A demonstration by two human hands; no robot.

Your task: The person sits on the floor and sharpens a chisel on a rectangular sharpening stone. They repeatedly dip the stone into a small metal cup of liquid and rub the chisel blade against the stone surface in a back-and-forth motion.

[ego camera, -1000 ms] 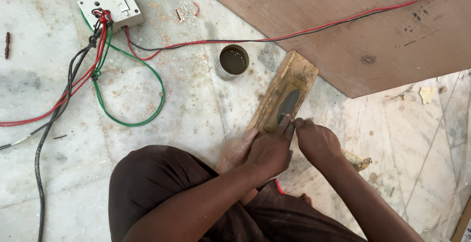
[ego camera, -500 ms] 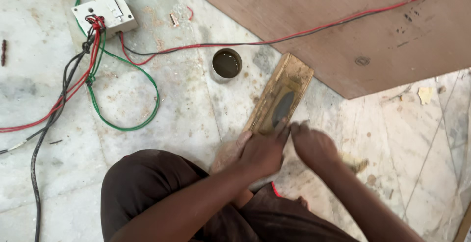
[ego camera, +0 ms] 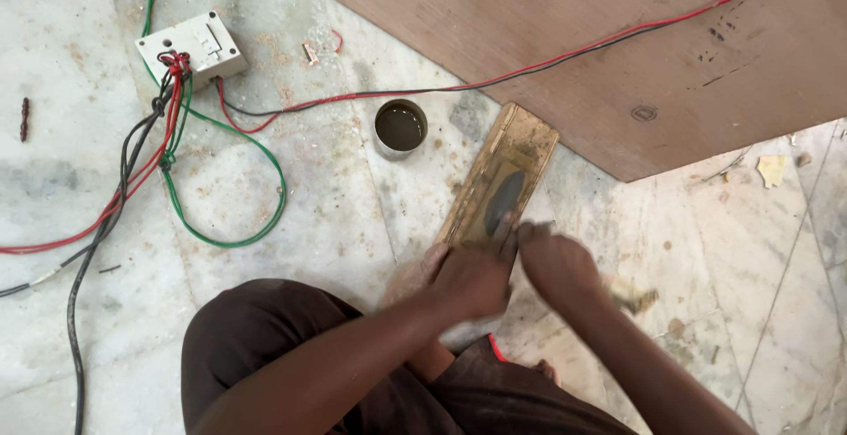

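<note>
No packages, labels, signs or screens are to be seen. The nearest to a container is a small round tin (ego camera: 401,127), open at the top and filled with dark liquid, set on the marble floor (ego camera: 291,223) just left of the far end of a long block; no label can be made out on it.

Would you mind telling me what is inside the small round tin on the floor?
The small round tin holds a dark brownish liquid with a glossy surface, near the long yellowish sharpening block. Its depth and anything sunk below the surface cannot be seen.
</note>
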